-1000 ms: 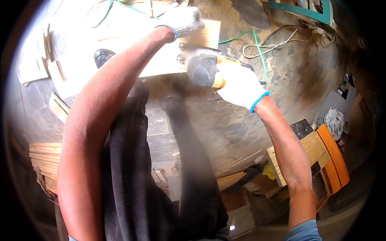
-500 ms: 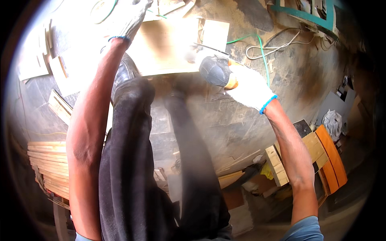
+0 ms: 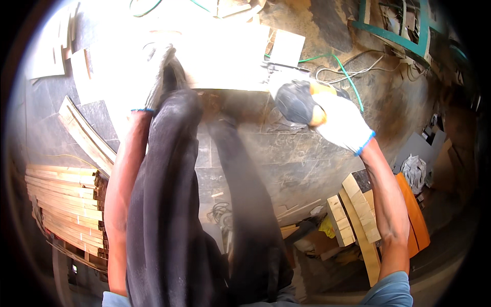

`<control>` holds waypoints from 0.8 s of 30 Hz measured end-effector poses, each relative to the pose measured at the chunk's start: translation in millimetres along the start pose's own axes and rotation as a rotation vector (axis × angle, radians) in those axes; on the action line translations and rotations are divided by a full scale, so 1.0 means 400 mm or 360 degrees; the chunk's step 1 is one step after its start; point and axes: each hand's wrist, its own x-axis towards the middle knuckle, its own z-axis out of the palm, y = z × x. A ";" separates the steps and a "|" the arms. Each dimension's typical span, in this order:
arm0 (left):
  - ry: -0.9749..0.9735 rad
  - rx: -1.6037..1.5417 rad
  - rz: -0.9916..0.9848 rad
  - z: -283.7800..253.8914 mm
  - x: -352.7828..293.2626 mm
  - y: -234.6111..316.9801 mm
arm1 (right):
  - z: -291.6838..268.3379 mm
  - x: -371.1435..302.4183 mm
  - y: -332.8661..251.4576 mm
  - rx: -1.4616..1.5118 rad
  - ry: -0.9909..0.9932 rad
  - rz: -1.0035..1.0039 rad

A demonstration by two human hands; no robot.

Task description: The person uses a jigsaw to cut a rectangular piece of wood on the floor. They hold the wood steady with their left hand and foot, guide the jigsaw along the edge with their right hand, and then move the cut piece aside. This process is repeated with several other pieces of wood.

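My right hand, in a white glove with a blue cuff, grips an orange and black power tool. The tool's front end is at the right end of a pale board; glare and blur hide its working part. My left hand, gloved the same way, is beside my dark shoe at the board's left part. Strong light washes out its fingers, so I cannot make out whether it holds anything. My left leg is bent forward, the foot by the board.
Stacked wooden strips lie at the left, curved wood pieces above them. A green cord and a pale cable run past the tool. Wooden blocks and an orange panel stand right. A teal frame is far right.
My left hand has come back toward me, from the far side of the board to beside my shoe. My right hand and the power tool have shifted slightly right and nearer.
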 end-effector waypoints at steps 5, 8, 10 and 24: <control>0.0106 -0.0422 -0.0575 -0.073 -0.093 0.001 | -0.062 -0.192 -0.061 0.0229 0.0111 0.0167; 0.0103 -0.0410 -0.0763 -0.120 -0.111 -0.056 | -0.071 -0.249 -0.092 0.0264 -0.0076 0.0307; 0.0119 -0.0547 -0.0901 -0.131 -0.133 -0.084 | -0.012 -0.273 -0.056 0.0242 -0.0143 0.0342; -0.0018 -0.1701 -0.1458 0.220 -0.240 -0.240 | 0.417 -0.415 0.081 0.0645 -0.0157 0.0780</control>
